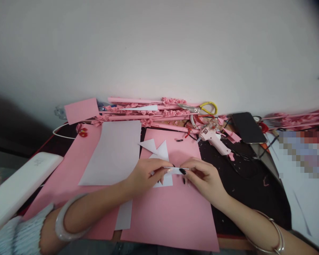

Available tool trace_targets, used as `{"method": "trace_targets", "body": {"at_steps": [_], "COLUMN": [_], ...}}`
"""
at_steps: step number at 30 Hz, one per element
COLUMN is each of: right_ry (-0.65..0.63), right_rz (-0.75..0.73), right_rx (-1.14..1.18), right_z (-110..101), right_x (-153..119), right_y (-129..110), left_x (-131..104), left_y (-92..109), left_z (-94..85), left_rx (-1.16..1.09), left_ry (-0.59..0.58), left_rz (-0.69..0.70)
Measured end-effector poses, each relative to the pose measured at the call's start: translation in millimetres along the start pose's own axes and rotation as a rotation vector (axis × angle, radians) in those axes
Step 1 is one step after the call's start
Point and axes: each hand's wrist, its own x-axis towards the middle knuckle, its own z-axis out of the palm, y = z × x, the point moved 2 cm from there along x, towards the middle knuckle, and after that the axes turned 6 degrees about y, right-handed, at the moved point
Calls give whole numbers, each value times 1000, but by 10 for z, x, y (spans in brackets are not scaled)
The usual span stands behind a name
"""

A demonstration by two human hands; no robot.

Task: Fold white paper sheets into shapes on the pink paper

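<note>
Between my two hands is a small piece of white paper [175, 170], seen nearly edge-on. My left hand [146, 175] pinches its left end with thumb and fingers. On the right end, my right hand [203, 177] pinches it, its dark-nailed thumb on the near side. Both hands are just above a large pink sheet [172, 216]. Cut white paper triangles [149, 145] lie on that sheet beyond my fingers, and more white paper is partly hidden under my left hand. A larger white sheet [114, 152] lies to the left of my hands.
Rolled pink paper sticks with ruffled pieces [138, 117] lie along the wall, with yellow-handled scissors [207, 108] on them. A pink glue gun [214, 140] and a black phone [248, 127] are at the back right. A white box-like device [26, 184] stands at left.
</note>
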Motion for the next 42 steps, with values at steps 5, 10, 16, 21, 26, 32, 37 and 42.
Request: {"method": "trace_targets", "body": {"at_steps": [5, 10, 16, 21, 26, 32, 37, 42], "right_ry": [-138, -231, -246, -177, -28, -229, -347, -328], "right_rz": [203, 225, 180, 196, 226, 246, 153, 181], "right_rx": [121, 23, -98, -44, 55, 40, -105, -162], "right_z": [37, 95, 82, -67, -176, 42, 75, -108], "right_x": [-35, -51, -60, -7, 56, -29, -41, 48], "right_y": [35, 69, 30, 8, 53, 64, 14, 39], "left_x": [-30, -28, -14, 25, 54, 0, -18, 2], "left_y": [-18, -16, 65, 42, -29, -5, 38, 40], "left_z": [61, 94, 71, -7, -76, 62, 88, 26], "left_rx": [-315, -337, -238, -185, -258, -179, -60, -34], "left_ry": [-209, -242, -263, -167, 62, -174, -188, -134], "left_rz": [-395, -464, -413, -411, -421, -355, -277, -272]}}
